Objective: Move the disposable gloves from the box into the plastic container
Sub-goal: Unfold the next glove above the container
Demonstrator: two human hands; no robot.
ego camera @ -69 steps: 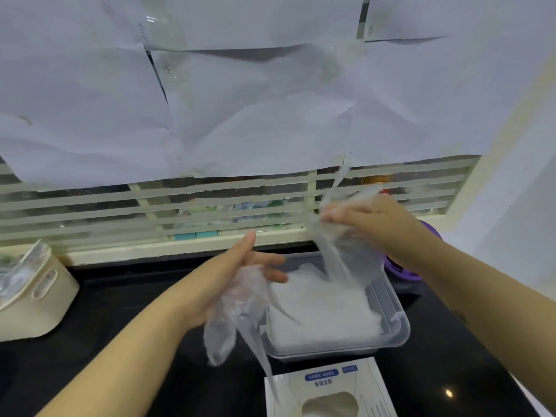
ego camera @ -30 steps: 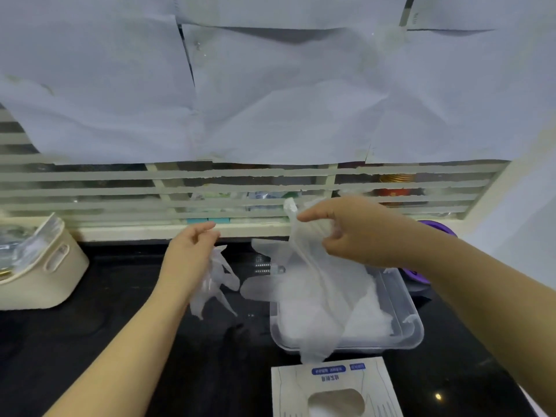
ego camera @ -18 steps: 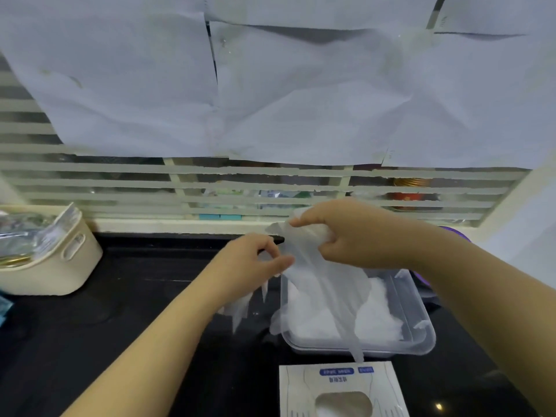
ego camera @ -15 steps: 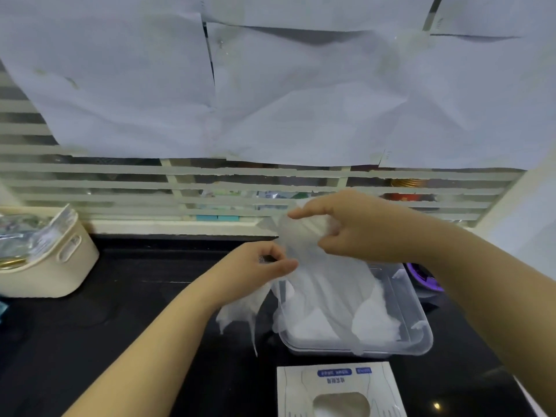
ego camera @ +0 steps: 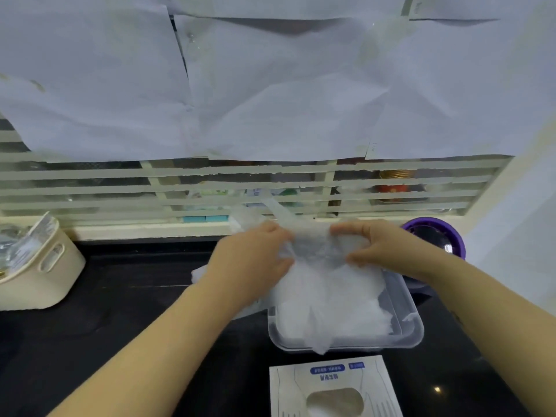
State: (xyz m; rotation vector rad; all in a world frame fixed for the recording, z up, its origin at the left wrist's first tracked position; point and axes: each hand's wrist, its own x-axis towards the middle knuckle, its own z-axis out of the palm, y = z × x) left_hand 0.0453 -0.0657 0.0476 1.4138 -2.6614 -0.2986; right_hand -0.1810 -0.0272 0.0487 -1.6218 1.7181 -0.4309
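Left hand and right hand pinch clear disposable gloves, possibly several, stretched over the plastic container behind the box at the near edge of the counter. I'm mid-placement; next I lower and let go.

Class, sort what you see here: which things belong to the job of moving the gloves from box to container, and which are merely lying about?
Belong to the job:
left hand
right hand
held gloves
plastic container
glove box

Lying about:
beige basket
purple-rimmed object
paper sheets over the window
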